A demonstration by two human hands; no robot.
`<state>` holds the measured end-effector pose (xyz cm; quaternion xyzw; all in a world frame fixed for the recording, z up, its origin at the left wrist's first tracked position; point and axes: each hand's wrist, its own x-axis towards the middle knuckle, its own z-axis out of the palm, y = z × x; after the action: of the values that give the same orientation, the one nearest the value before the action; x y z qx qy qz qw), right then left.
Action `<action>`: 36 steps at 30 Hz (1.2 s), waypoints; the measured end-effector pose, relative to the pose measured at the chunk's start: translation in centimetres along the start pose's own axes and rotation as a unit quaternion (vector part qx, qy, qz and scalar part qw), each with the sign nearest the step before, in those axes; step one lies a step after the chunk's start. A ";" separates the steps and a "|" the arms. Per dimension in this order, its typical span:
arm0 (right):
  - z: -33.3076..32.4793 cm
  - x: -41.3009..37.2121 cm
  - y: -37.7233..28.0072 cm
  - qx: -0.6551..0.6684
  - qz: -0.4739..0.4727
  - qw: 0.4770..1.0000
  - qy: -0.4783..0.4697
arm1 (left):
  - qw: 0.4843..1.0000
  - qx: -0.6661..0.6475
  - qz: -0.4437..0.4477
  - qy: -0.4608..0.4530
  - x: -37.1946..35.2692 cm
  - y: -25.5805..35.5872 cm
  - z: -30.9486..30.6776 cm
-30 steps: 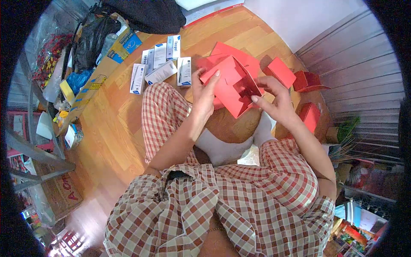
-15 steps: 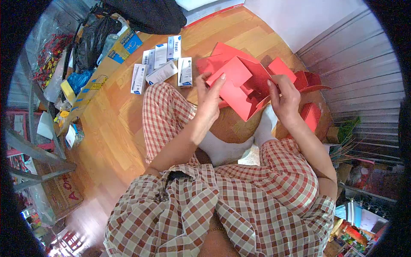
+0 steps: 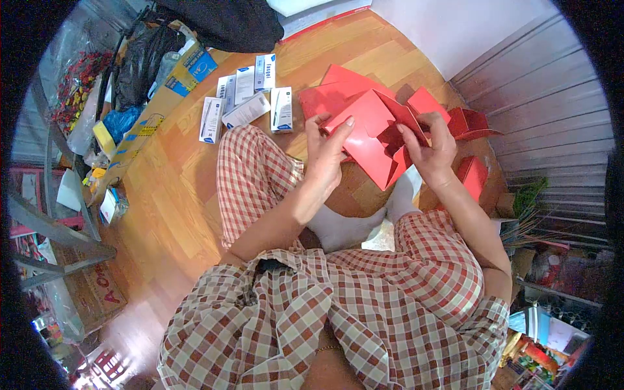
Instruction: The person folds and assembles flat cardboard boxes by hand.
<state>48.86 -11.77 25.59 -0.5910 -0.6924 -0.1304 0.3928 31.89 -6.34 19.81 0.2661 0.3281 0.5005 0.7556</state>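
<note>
A partly folded red box (image 3: 367, 133) is held between both hands above my feet, its flaps standing up on the right side. My left hand (image 3: 327, 151) grips its left edge, thumb on top and fingers beneath. With thumb and fingers, my right hand (image 3: 430, 148) pinches a raised flap at the right edge. Behind the box, other red card pieces (image 3: 344, 79) lie on the floor. Another red box (image 3: 467, 123) sits beyond my right hand, and a red piece (image 3: 473, 177) lies to the right of it.
Several small white-and-blue boxes (image 3: 281, 109) lie on the wooden floor (image 3: 169, 175) beyond my left knee. At the left stands a cardboard carton (image 3: 140, 133) with bags, near a grey metal frame (image 3: 65, 240). A corrugated wall (image 3: 533, 97) rises on the right.
The held red box has tilted and its opening looks narrower. My left hand has shifted slightly right, and my right hand has moved a little left along the flap.
</note>
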 end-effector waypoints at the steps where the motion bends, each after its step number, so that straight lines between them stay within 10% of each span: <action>1: 0.0 0.0 0.0 -0.001 0.001 1.000 0.000 | 1.000 0.000 -0.001 -0.001 -0.2 -0.1 0.2; 13: -0.4 -0.4 0.2 0.076 -0.136 0.984 -0.089 | 0.999 -0.036 -0.020 0.005 0.5 0.7 -0.4; 16: -0.4 -0.6 0.4 0.139 -0.090 0.980 -0.110 | 0.998 -0.056 -0.027 -0.010 0.9 1.1 -1.0; 18: -0.1 -1.0 0.4 0.260 0.109 0.952 -0.118 | 0.995 -0.094 -0.031 -0.028 1.0 1.4 -1.1; 28: 1.1 -1.7 0.8 0.265 0.241 0.923 -0.142 | 0.999 -0.041 -0.018 -0.009 0.5 1.3 -0.3; 36: 0.1 -0.8 -0.5 0.100 0.024 0.975 -0.195 | 0.999 -0.028 0.024 -0.016 1.2 1.1 -0.4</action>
<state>48.40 -12.45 25.11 -0.5791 -0.7511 0.0669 0.3100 31.28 -4.75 20.09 0.2605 0.2952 0.5228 0.7561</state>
